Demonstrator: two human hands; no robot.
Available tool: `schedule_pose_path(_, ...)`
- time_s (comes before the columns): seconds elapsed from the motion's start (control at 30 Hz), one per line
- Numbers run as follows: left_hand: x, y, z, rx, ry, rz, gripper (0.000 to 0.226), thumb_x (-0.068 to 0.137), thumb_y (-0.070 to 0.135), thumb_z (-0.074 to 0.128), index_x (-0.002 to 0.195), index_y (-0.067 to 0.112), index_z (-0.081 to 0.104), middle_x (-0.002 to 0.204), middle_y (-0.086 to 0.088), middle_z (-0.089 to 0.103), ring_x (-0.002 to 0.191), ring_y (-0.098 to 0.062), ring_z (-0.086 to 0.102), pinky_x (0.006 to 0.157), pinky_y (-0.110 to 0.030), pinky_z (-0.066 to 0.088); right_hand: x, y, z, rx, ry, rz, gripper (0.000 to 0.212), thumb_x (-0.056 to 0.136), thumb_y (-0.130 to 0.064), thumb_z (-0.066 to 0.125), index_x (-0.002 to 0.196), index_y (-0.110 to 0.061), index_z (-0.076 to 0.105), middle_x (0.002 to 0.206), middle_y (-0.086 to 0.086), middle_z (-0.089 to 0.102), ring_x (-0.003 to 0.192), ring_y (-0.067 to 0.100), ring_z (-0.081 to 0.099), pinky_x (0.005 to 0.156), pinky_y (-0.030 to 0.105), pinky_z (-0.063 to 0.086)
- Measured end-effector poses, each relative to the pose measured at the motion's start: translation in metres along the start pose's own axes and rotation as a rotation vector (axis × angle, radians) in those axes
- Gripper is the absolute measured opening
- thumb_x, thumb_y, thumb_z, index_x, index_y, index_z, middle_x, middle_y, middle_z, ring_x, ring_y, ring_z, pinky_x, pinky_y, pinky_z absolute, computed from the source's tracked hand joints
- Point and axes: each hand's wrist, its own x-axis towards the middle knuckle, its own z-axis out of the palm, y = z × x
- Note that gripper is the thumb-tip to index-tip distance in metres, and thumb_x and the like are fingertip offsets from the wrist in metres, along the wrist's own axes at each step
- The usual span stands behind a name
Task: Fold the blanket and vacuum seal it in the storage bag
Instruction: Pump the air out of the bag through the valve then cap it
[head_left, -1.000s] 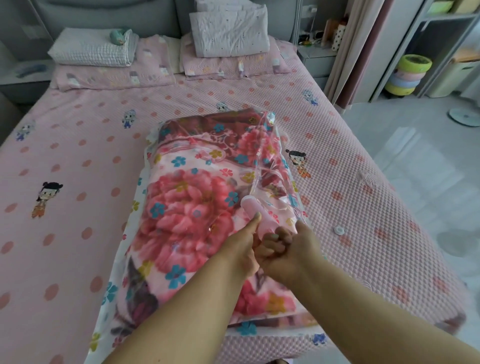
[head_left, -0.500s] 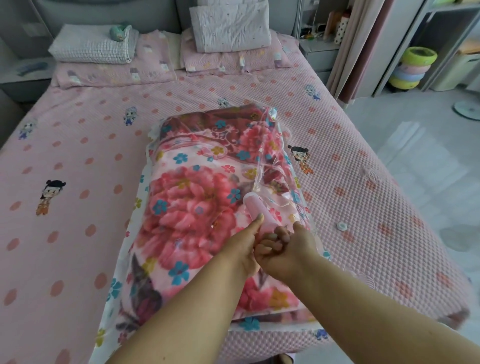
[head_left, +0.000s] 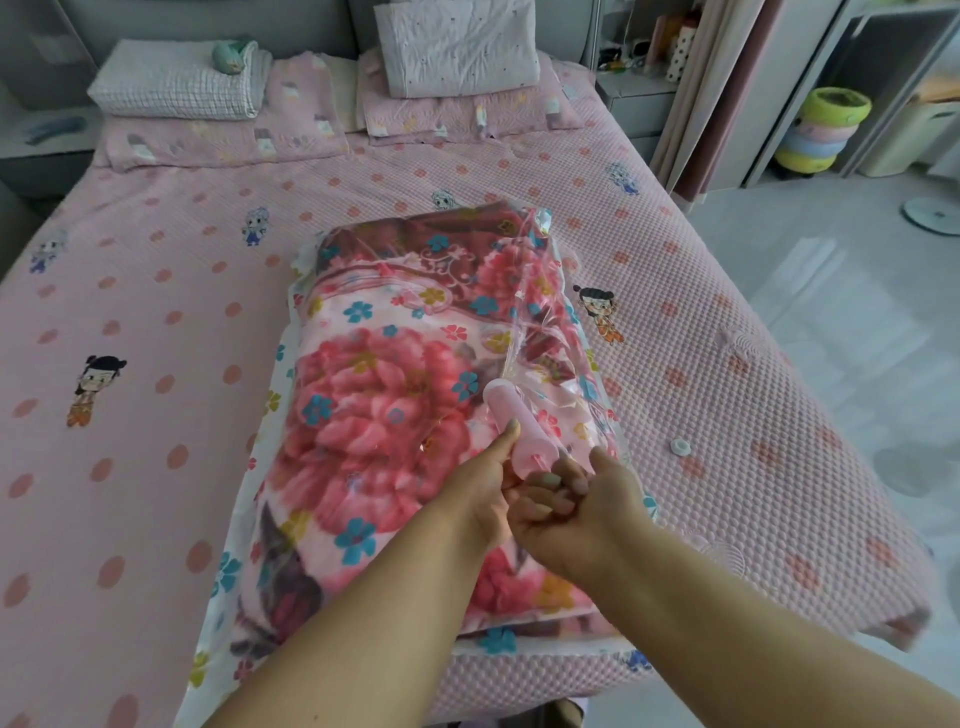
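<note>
Both hands meet at the near end of the pink hand pump (head_left: 511, 428); my right hand (head_left: 571, 499) curls its fingers round the pump's handle, though the handle itself is mostly hidden inside the fist; my left hand (head_left: 483, 483) grips the pump's barrel, thumb laid along its side, steadying it. In the half second just gone the barrel's near cap has come clear of my right fingers and a short stem shows between cap and fist, where before my knuckles sat against the barrel; I judge I am on the pull stroke, drawing air out, so the sealing step is under way and not finished.

Just beyond my hands the pump's far end presses down onto the storage bag (head_left: 540, 332), presumably at its valve, which I cannot see; the clear plastic stands up in a loose wrinkled ridge along the right side, so plenty of air remains inside. The folded blanket (head_left: 374, 405), with its big red flowers, lies inside the bag in the middle of the bed (head_left: 156, 291), as it did a second ago; its bulk looks unchanged. A small white cap (head_left: 679, 446) rests on the cover to the right, apart from the bag; likely the valve cap, needed afterwards. Farther off, the pillows (head_left: 457, 47) sit at the headboard.
</note>
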Motion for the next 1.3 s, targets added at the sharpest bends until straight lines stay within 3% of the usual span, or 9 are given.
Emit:
schedule_pose_path(0.13,0.004,-0.001,-0.005,-0.066,0.014,0.079,0.049,0.089,0.037,0.065,0.119,-0.001,0.060,0.072,-0.013,0.073,0.069,-0.023,0.072,0.065,-0.032,0.059,-0.027,0.002,-0.015,-0.042,0.006,0.031,0.067,0.096,-0.052,0.036,0.041,-0.014,0.031,0.050,0.000,0.030,0.037,0.008,0.019,0.043,0.020,0.019)
schedule_pose_path(0.37,-0.002,-0.001,0.003,-0.004,-0.053,-0.018,0.052,0.091,0.051,0.055,0.074,0.001,0.057,0.057,-0.008,0.062,0.034,-0.011,0.056,0.033,-0.012,0.040,0.023,-0.003,0.005,0.002,0.045,-0.028,0.071,0.098,-0.058,0.026,0.042,-0.013,0.032,0.047,0.001,0.031,0.034,0.010,0.023,0.047,0.018,0.019)
schedule_pose_path(0.53,0.003,-0.003,-0.002,-0.054,0.011,0.077,0.054,0.089,0.040,0.063,0.120,-0.004,0.060,0.068,-0.011,0.072,0.058,-0.019,0.071,0.056,-0.024,0.058,-0.026,0.003,-0.014,0.004,0.019,0.046,0.067,0.096,-0.052,0.035,0.041,-0.014,0.032,0.048,0.000,0.030,0.036,0.008,0.020,0.045,0.018,0.020)
schedule_pose_path(0.7,-0.002,0.001,0.005,-0.063,-0.070,-0.006,0.053,0.094,0.049,0.051,0.078,-0.001,0.056,0.052,-0.009,0.061,0.034,-0.011,0.055,0.036,-0.010,0.041,0.016,-0.002,0.016,0.041,0.068,-0.018,0.069,0.097,-0.056,0.029,0.043,-0.013,0.032,0.048,0.001,0.031,0.033,0.011,0.024,0.045,0.018,0.021)
schedule_pose_path(0.8,-0.005,0.001,0.004,-0.035,-0.067,-0.010,0.052,0.095,0.047,0.051,0.077,-0.001,0.055,0.053,-0.011,0.061,0.035,-0.013,0.057,0.034,-0.012,0.042,0.013,-0.001,0.008,0.015,0.032,-0.017,0.069,0.098,-0.055,0.029,0.043,-0.013,0.032,0.047,0.001,0.031,0.035,0.010,0.023,0.046,0.020,0.020)
schedule_pose_path(0.97,0.004,-0.002,-0.005,-0.047,0.043,0.084,0.043,0.088,0.037,0.066,0.112,0.001,0.063,0.066,-0.010,0.072,0.077,-0.024,0.069,0.078,-0.034,0.057,-0.036,0.006,-0.019,-0.028,-0.009,0.038,0.067,0.096,-0.051,0.033,0.041,-0.013,0.030,0.050,0.001,0.030,0.033,0.010,0.021,0.039,0.020,0.023)
schedule_pose_path(1.13,0.000,-0.001,0.002,0.019,-0.028,-0.019,0.052,0.093,0.050,0.052,0.079,0.001,0.057,0.052,-0.007,0.061,0.032,-0.011,0.053,0.030,-0.013,0.038,0.014,0.001,0.008,0.018,0.067,-0.021,0.066,0.098,-0.054,0.029,0.046,-0.014,0.031,0.048,0.002,0.032,0.032,0.011,0.023,0.050,0.021,0.018)
schedule_pose_path(1.23,0.003,-0.003,0.001,0.032,-0.010,0.001,0.051,0.093,0.047,0.055,0.078,-0.002,0.059,0.052,-0.010,0.062,0.037,-0.014,0.058,0.033,-0.014,0.042,0.006,0.000,0.000,-0.005,0.028,-0.007,0.063,0.098,-0.050,0.031,0.046,-0.014,0.031,0.048,0.001,0.031,0.033,0.010,0.022,0.047,0.018,0.019)
schedule_pose_path(1.3,0.005,-0.002,-0.002,0.007,0.029,0.060,0.046,0.090,0.040,0.063,0.104,-0.005,0.064,0.059,-0.012,0.068,0.059,-0.021,0.067,0.048,-0.025,0.055,-0.021,0.002,-0.011,0.003,-0.013,0.017,0.064,0.096,-0.049,0.035,0.043,-0.014,0.031,0.049,0.000,0.030,0.035,0.009,0.020,0.047,0.017,0.019)
